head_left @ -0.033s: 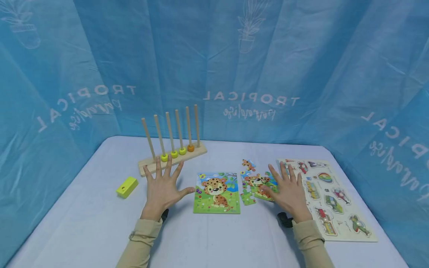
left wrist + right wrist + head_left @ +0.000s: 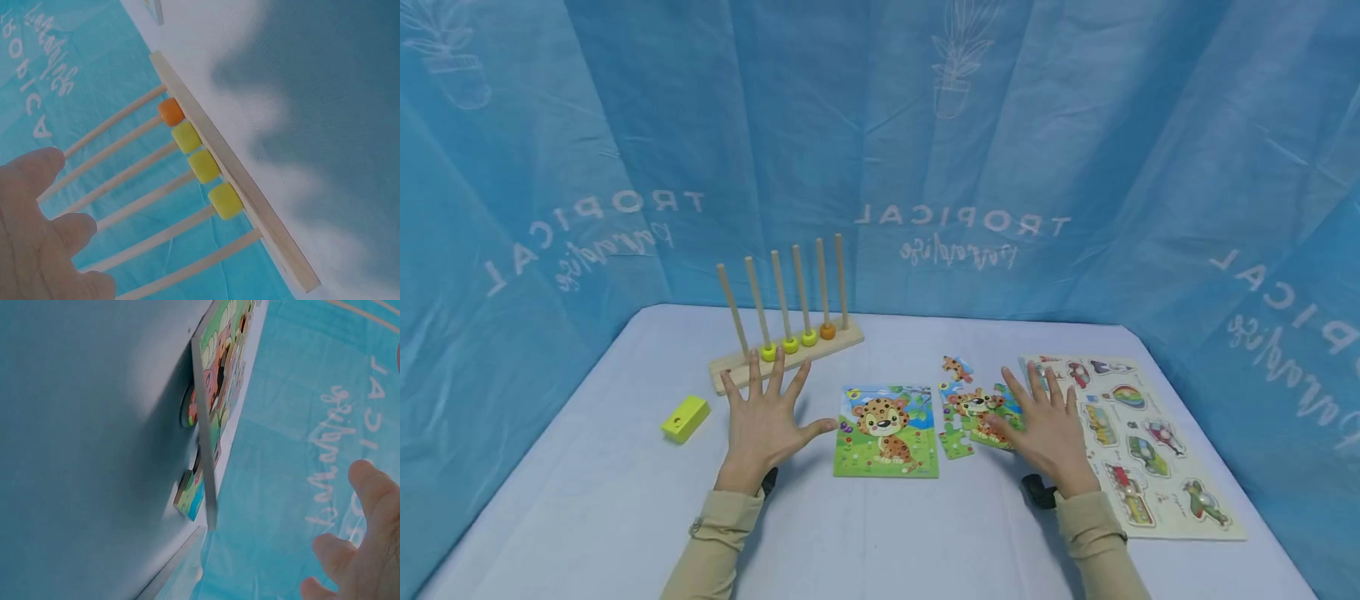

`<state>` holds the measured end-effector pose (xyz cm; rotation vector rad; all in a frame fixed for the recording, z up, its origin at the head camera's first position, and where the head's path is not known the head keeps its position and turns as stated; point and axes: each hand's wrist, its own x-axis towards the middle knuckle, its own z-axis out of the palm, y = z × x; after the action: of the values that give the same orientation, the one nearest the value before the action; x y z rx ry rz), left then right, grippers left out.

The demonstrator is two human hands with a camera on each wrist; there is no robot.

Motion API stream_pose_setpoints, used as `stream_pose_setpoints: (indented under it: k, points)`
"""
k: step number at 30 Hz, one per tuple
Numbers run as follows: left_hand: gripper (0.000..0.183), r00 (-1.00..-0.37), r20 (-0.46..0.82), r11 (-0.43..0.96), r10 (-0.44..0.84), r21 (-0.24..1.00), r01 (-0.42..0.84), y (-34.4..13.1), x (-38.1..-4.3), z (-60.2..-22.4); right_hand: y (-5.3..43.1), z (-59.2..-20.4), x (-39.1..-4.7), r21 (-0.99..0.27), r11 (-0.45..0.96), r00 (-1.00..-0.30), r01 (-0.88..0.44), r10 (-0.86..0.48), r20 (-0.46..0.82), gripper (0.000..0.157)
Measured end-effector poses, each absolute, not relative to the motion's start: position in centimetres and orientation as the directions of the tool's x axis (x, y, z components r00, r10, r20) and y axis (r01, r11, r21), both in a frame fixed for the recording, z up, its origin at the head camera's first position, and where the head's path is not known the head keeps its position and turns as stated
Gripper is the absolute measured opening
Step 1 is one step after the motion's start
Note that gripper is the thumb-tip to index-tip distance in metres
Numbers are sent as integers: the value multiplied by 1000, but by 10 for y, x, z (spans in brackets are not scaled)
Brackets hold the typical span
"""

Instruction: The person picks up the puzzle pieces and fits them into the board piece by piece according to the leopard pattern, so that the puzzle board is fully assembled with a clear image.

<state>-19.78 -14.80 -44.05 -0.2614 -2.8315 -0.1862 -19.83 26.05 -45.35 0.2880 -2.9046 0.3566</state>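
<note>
My left hand (image 2: 766, 432) is held with fingers spread and holds nothing, just in front of a wooden rack (image 2: 730, 367) with upright pegs. Low on the pegs sit several yellow beads (image 2: 205, 165) and an orange bead (image 2: 170, 112). My right hand (image 2: 1051, 437), also spread and holding nothing, partly covers a leopard jigsaw (image 2: 973, 404) whose pieces lie partly apart. Between the hands lies a square leopard picture board (image 2: 886, 433). A loose jigsaw piece (image 2: 957, 368) lies behind the jigsaw, and another piece (image 2: 955, 442) lies at its front left.
Left of the left hand lies a yellow block (image 2: 686, 418). A large pale board (image 2: 1180, 517) with vehicle pictures lies at the right, partly behind the right hand. All stand on a white tabletop (image 2: 880, 542), with a blue printed curtain (image 2: 805, 150) behind and at both sides.
</note>
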Motion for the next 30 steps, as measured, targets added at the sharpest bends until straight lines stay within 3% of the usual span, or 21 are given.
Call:
stream_pose_setpoints:
  k: [11, 16, 24, 30]
  points:
    - [102, -950, 260, 977, 170, 79, 197, -148, -201, -435, 251, -458, -217, -245, 945, -957, -219, -159, 244, 84]
    - [100, -960, 169, 965, 224, 95, 243, -134, -193, -442, 234, -459, -236, -290, 938, -970, -188, -131, 206, 82]
    - [97, -911, -18, 866, 411, 321, 384, -100, -178, -453, 194, -462, -276, -433, 897, -985, -84, -10, 170, 66]
    - [101, -876, -95, 822, 473, 406, 400, -90, -176, -460, 184, -469, -286, -494, 866, -979, 73, 156, 129, 57]
